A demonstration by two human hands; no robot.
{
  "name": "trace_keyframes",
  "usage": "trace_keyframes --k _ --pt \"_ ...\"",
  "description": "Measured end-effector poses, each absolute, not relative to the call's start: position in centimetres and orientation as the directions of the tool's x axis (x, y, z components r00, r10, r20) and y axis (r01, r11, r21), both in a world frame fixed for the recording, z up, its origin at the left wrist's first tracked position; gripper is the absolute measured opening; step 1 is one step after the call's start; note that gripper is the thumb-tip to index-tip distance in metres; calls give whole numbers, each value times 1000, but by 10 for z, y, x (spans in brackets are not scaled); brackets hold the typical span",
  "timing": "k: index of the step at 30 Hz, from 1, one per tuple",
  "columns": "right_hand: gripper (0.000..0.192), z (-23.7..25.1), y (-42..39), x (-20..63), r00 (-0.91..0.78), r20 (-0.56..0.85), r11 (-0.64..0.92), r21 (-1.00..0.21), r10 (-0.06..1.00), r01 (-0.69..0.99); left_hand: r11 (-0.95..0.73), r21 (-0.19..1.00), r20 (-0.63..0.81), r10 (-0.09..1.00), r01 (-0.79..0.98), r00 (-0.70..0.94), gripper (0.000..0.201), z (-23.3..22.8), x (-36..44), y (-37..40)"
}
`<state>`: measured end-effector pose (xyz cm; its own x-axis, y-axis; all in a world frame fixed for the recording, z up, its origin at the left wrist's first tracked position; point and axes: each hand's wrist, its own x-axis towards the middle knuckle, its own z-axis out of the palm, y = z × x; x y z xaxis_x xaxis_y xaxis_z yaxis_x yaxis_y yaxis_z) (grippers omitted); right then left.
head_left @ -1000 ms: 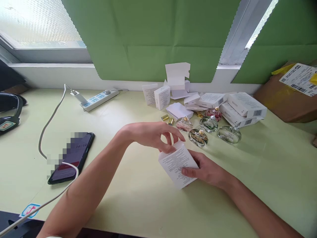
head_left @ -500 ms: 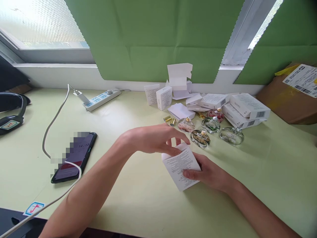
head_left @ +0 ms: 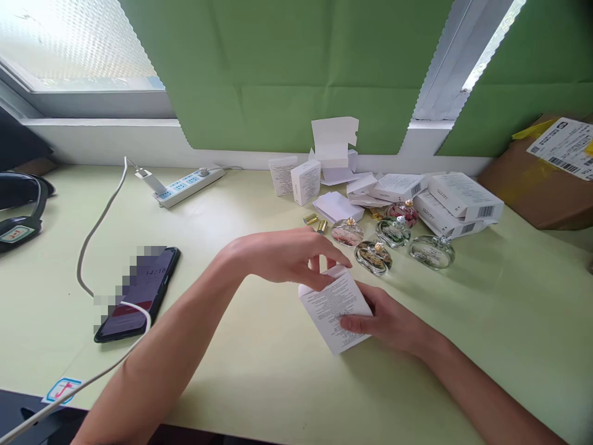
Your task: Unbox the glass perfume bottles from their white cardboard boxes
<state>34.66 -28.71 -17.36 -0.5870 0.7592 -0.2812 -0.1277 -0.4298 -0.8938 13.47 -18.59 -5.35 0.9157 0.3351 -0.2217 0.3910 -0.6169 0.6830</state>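
A small white carton with fine print on its face is tilted above the table in front of me. My right hand grips its right side, thumb pressed on the printed face. Over the carton's upper end arches my left hand, its thumb and fingers closed on the flap edges there; the fingertips are partly hidden. Just beyond lie perfume bottles: a dark amber one, a pink one, a green-tinted one, a clear one and a red one.
Gold caps lie beside the pink bottle. White cartons are stacked at the back right, near a brown cardboard box. On the left are a phone, a white cable, a power strip and headphones.
Both hands and the carton have shifted very slightly left in view, along with the whole scene. The hold on the carton looks the same.
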Motion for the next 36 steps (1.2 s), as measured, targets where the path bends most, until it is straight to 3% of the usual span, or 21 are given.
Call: trace_keyframes --k 7,10,17,24,30,33,36 --pt "44 -177 -286 348 -600 -243 -413 -896 762 -161 -566 742 -154 377 359 913 43 -54 126 -174" --pt "45 -177 -286 346 -583 -231 -404 -895 779 -186 -615 707 -95 408 350 908 33 -52 123 -173" --pt "45 -175 -287 341 -491 -201 -339 -917 848 -210 -612 550 -295 494 568 818 29 -40 125 -184" --pt "49 -172 -288 339 -458 -206 -305 -940 865 -151 -607 521 -337 500 601 798 28 -46 123 -181" --pt "52 -171 -296 332 -220 -129 -111 -989 967 93 -639 487 -287 526 595 800 25 -41 123 -191" --pt "57 -175 -300 330 -128 -78 -41 -962 989 270 -665 478 -248 525 574 814 24 -41 122 -194" --pt "62 -180 -303 330 -65 -7 19 -921 998 388 -635 425 -262 595 645 759 24 -42 122 -195"
